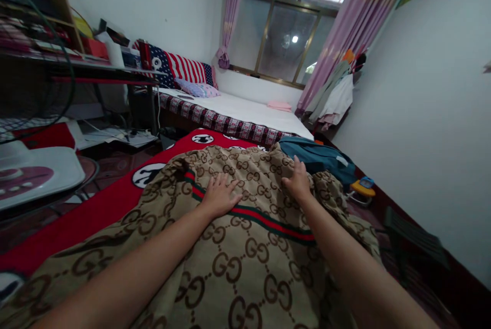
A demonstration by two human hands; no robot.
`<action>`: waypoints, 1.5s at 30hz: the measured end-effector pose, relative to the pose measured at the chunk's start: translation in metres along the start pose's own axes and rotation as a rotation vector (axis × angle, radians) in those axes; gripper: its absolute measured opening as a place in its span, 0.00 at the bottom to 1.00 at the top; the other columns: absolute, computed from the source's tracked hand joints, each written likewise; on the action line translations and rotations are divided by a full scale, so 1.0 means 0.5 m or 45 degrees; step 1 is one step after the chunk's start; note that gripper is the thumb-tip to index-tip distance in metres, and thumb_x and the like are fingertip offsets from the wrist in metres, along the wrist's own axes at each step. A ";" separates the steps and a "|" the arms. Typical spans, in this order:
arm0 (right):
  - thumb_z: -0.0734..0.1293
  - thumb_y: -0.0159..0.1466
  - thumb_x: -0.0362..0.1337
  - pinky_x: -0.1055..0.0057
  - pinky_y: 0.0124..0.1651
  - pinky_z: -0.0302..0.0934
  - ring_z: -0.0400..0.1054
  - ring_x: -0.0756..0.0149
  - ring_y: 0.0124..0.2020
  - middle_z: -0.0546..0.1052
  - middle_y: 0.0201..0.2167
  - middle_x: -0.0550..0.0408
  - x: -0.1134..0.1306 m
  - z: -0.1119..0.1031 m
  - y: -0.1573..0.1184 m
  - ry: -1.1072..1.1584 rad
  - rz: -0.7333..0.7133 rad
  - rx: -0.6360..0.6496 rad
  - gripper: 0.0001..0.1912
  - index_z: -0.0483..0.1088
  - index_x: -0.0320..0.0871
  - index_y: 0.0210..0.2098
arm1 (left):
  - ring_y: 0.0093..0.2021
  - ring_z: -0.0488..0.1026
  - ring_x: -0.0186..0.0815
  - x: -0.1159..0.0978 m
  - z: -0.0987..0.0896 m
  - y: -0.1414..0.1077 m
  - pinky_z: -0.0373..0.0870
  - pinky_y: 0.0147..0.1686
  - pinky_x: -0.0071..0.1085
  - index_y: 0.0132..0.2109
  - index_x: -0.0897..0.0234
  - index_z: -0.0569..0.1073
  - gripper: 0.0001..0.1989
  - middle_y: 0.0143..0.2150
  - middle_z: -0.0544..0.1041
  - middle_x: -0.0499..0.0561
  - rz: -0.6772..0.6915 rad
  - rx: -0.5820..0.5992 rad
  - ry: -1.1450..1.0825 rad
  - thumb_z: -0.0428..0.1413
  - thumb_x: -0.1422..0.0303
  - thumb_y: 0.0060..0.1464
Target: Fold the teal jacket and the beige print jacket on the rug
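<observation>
A tan blanket (245, 247) with brown linked letters and a green-red-green stripe spreads in loose folds across the foreground. My left hand (220, 196) lies on it with fingers spread, just above the stripe. Farther right, my right hand (298, 180) touches the fabric near its far right part, thumb and fingers apart. Neither hand holds anything. Under the blanket, a red cloth (118, 206) with black and white round motifs shows at the left and far side.
Beyond the far edge sits dark teal fabric (316, 152). A bed (245, 109) stands under the window. Left are a cluttered desk (103, 69) and a white-pink plastic seat (42, 175). Right are a yellow stool (362, 189) and a dark chair (414, 234).
</observation>
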State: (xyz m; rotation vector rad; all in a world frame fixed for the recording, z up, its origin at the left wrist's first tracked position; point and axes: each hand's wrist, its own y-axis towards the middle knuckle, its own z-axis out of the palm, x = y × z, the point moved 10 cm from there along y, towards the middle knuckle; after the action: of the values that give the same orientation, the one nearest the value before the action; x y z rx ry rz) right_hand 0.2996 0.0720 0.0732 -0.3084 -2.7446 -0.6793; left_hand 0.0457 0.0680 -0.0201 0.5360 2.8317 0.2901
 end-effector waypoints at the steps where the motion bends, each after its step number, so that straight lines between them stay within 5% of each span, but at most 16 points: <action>1: 0.68 0.55 0.36 0.60 0.54 0.59 0.65 0.51 0.56 0.61 0.62 0.39 -0.002 0.007 0.013 0.000 -0.008 0.027 0.45 0.47 0.42 0.68 | 0.70 0.47 0.55 -0.001 -0.002 0.001 0.42 0.65 0.52 0.66 0.54 0.61 0.33 0.70 0.55 0.57 0.004 -0.002 -0.009 0.44 0.46 0.59; 4: 0.66 0.58 0.39 0.63 0.53 0.59 0.68 0.54 0.51 0.73 0.49 0.44 -0.002 0.012 0.041 0.024 -0.100 0.048 0.29 0.65 0.42 0.59 | 0.70 0.45 0.57 -0.007 -0.011 0.002 0.42 0.65 0.54 0.68 0.51 0.57 0.33 0.72 0.47 0.58 0.049 -0.034 -0.060 0.46 0.46 0.59; 6: 0.60 0.63 0.40 0.63 0.53 0.59 0.68 0.55 0.48 0.75 0.45 0.45 -0.018 -0.024 0.052 0.101 -0.134 -0.151 0.19 0.71 0.40 0.50 | 0.71 0.42 0.57 -0.020 -0.013 0.001 0.42 0.64 0.56 0.68 0.46 0.55 0.33 0.73 0.41 0.55 0.137 -0.044 -0.093 0.47 0.46 0.59; 8: 0.55 0.64 0.38 0.62 0.53 0.59 0.68 0.54 0.48 0.75 0.44 0.43 -0.054 -0.060 0.055 0.149 -0.062 -0.348 0.20 0.72 0.38 0.48 | 0.71 0.42 0.55 -0.034 -0.007 -0.001 0.41 0.64 0.57 0.67 0.42 0.56 0.30 0.73 0.44 0.52 0.229 -0.005 -0.106 0.45 0.46 0.60; 11: 0.59 0.59 0.33 0.59 0.51 0.61 0.68 0.50 0.49 0.70 0.49 0.37 -0.092 -0.052 0.053 0.013 0.149 -0.257 0.24 0.69 0.34 0.54 | 0.71 0.44 0.53 -0.041 0.003 -0.001 0.39 0.64 0.59 0.66 0.41 0.59 0.28 0.71 0.52 0.51 0.274 0.059 -0.106 0.41 0.45 0.61; 13: 0.61 0.57 0.32 0.58 0.49 0.63 0.67 0.48 0.51 0.62 0.59 0.35 -0.071 -0.048 0.031 -0.108 0.179 -0.214 0.31 0.63 0.36 0.61 | 0.71 0.45 0.53 -0.040 0.004 -0.001 0.40 0.64 0.59 0.65 0.42 0.60 0.28 0.71 0.53 0.51 0.261 0.061 -0.103 0.41 0.44 0.61; 16: 0.61 0.62 0.38 0.56 0.51 0.62 0.61 0.47 0.58 0.54 0.66 0.41 0.034 -0.045 -0.040 -0.185 -0.102 -0.298 0.31 0.57 0.42 0.64 | 0.70 0.46 0.53 -0.040 0.001 -0.002 0.40 0.64 0.59 0.65 0.42 0.61 0.28 0.71 0.53 0.50 0.241 0.050 -0.100 0.41 0.45 0.61; 20: 0.54 0.68 0.47 0.51 0.63 0.51 0.52 0.52 0.66 0.59 0.66 0.45 0.125 0.076 -0.155 -0.211 -0.495 0.073 0.30 0.55 0.44 0.66 | 0.70 0.48 0.52 -0.038 -0.006 -0.001 0.43 0.65 0.57 0.64 0.44 0.62 0.26 0.70 0.56 0.49 0.218 0.015 -0.121 0.41 0.48 0.63; 23: 0.49 0.70 0.49 0.47 0.67 0.42 0.43 0.55 0.70 0.54 0.69 0.48 0.099 0.171 -0.196 -0.275 -0.448 0.487 0.31 0.49 0.43 0.69 | 0.69 0.51 0.49 -0.033 -0.009 0.004 0.46 0.65 0.55 0.64 0.48 0.63 0.24 0.69 0.59 0.49 0.217 -0.001 -0.152 0.41 0.53 0.65; 26: 0.50 0.70 0.48 0.47 0.67 0.42 0.40 0.54 0.71 0.48 0.71 0.47 0.089 0.185 -0.206 -0.336 -0.377 0.692 0.32 0.47 0.40 0.69 | 0.68 0.53 0.47 -0.022 -0.007 0.012 0.48 0.65 0.54 0.64 0.50 0.64 0.23 0.68 0.61 0.48 0.200 0.007 -0.201 0.42 0.56 0.66; 30: 0.54 0.68 0.50 0.46 0.63 0.50 0.49 0.48 0.68 0.54 0.68 0.40 0.134 0.142 -0.250 -0.313 -0.364 0.707 0.33 0.54 0.40 0.67 | 0.68 0.54 0.44 -0.008 -0.004 0.020 0.49 0.65 0.52 0.63 0.53 0.64 0.22 0.67 0.62 0.47 0.154 0.025 -0.265 0.43 0.59 0.66; 34: 0.54 0.68 0.53 0.41 0.65 0.44 0.40 0.50 0.71 0.47 0.71 0.51 0.190 0.122 -0.332 -0.169 -0.526 0.538 0.32 0.50 0.51 0.69 | 0.68 0.53 0.43 -0.011 -0.003 0.020 0.46 0.66 0.50 0.63 0.56 0.65 0.22 0.67 0.62 0.50 0.150 0.036 -0.281 0.42 0.61 0.66; 37: 0.55 0.69 0.51 0.43 0.66 0.42 0.39 0.52 0.71 0.46 0.71 0.53 0.188 0.127 -0.359 -0.136 -0.548 0.446 0.30 0.52 0.52 0.68 | 0.70 0.46 0.44 -0.020 0.002 0.009 0.40 0.67 0.52 0.66 0.62 0.60 0.24 0.70 0.55 0.54 0.187 0.201 -0.295 0.43 0.63 0.66; 39: 0.55 0.68 0.51 0.43 0.66 0.43 0.41 0.53 0.71 0.48 0.71 0.54 0.182 0.129 -0.358 -0.092 -0.548 0.434 0.29 0.53 0.53 0.67 | 0.70 0.47 0.45 -0.020 -0.013 -0.009 0.44 0.67 0.47 0.66 0.64 0.60 0.26 0.70 0.54 0.57 0.250 0.328 -0.304 0.48 0.64 0.63; 42: 0.57 0.68 0.51 0.43 0.66 0.44 0.43 0.52 0.70 0.51 0.70 0.54 0.174 0.126 -0.349 0.003 -0.557 0.429 0.29 0.56 0.52 0.66 | 0.64 0.61 0.41 0.001 -0.066 -0.063 0.57 0.61 0.33 0.60 0.64 0.69 0.24 0.65 0.65 0.56 0.405 0.588 -0.442 0.55 0.65 0.56; 45: 0.59 0.67 0.50 0.42 0.65 0.46 0.46 0.51 0.69 0.55 0.69 0.52 0.167 0.120 -0.343 0.105 -0.571 0.388 0.28 0.60 0.50 0.64 | 0.46 0.76 0.38 0.101 -0.148 -0.118 0.69 0.48 0.30 0.49 0.66 0.76 0.17 0.47 0.79 0.53 0.257 0.683 -0.625 0.52 0.67 0.56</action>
State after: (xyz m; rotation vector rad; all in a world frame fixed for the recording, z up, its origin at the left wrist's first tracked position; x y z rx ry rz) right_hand 0.1604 -0.0362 -0.0216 0.4031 -2.7997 -0.3486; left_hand -0.0397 0.0225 0.0261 0.8602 2.3517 -0.5168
